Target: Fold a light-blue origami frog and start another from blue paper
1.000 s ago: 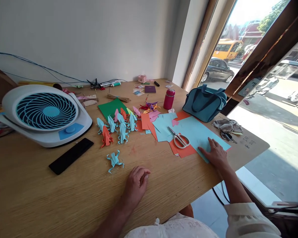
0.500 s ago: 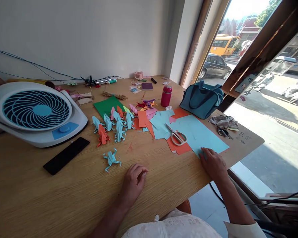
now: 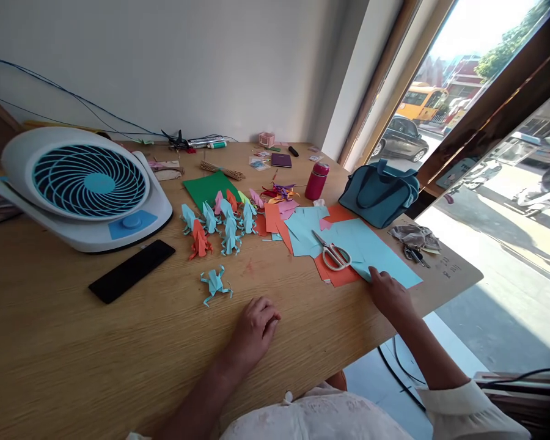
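My right hand [image 3: 388, 294] pinches the near edge of a large light blue sheet of paper [image 3: 380, 244], and that edge bends up slightly at the fingertips. My left hand [image 3: 256, 322] rests on the table with its fingers curled in and nothing visible in them. Ahead and to its left lies a light blue origami frog [image 3: 216, 283] with spread legs. Scissors [image 3: 334, 253] with white handles lie across orange paper [image 3: 341, 274] and the blue sheet. Several folded frogs, mostly light blue with an orange one [image 3: 200, 239] in front, stand grouped farther back.
At the left a white fan [image 3: 89, 183] stands behind a black flat slab [image 3: 132, 271]. A red bottle [image 3: 317, 181], a teal bag [image 3: 379, 193] and keys [image 3: 415, 256] stand or lie beyond the papers. Green paper [image 3: 211, 188] lies behind the frogs. The table edge runs close to my right forearm.
My right hand now grips the blue sheet's near edge and bends it up, where before it lay on the corner. My left hand stays put; the view has shifted slightly.
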Motion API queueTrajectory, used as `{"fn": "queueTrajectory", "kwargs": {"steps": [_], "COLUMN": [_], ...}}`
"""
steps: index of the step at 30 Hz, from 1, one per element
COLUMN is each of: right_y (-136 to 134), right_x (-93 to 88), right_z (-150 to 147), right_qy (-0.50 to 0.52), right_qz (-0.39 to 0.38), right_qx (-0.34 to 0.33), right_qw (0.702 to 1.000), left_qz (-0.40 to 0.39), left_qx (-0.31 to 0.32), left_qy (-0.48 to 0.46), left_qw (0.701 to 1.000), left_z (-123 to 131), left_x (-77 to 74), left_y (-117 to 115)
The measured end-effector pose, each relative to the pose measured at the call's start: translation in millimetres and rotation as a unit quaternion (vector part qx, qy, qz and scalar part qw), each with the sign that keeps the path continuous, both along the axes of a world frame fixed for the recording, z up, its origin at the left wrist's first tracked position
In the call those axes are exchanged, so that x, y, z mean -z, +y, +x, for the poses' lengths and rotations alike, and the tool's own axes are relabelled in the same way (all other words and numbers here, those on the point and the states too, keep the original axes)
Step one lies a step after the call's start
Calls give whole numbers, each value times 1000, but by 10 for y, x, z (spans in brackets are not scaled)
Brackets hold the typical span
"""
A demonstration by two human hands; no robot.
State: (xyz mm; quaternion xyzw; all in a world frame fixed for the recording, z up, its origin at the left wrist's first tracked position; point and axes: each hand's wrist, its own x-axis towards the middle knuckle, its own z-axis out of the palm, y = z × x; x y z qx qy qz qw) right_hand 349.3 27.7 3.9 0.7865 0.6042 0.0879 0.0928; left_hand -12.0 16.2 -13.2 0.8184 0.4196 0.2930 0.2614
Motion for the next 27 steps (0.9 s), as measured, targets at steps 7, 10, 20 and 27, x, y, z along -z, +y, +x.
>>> {"fn": "queueTrajectory", "kwargs": {"steps": [7, 10, 20, 27], "right_y": [-46, -69, -136, -207], "right_x": [-111, -154, -323, -496], "right_z": [363, 664, 1073, 965], "right_qy": [-83, -108, 22, 190], "right_qz": [92, 93, 84, 57], "right_qx": [-89, -143, -110, -16], "right_qw": [988, 979, 990, 980], "left_qz": [-4, -3, -8, 4], "left_qx": [25, 30, 25, 22], "left_qy": [11, 16, 14, 31], "left_qw": [1000, 999, 1000, 999], "left_z": [-35, -40, -45, -48], "left_x": [11, 5, 18, 41], "left_y": [-13, -17, -5, 29]}}
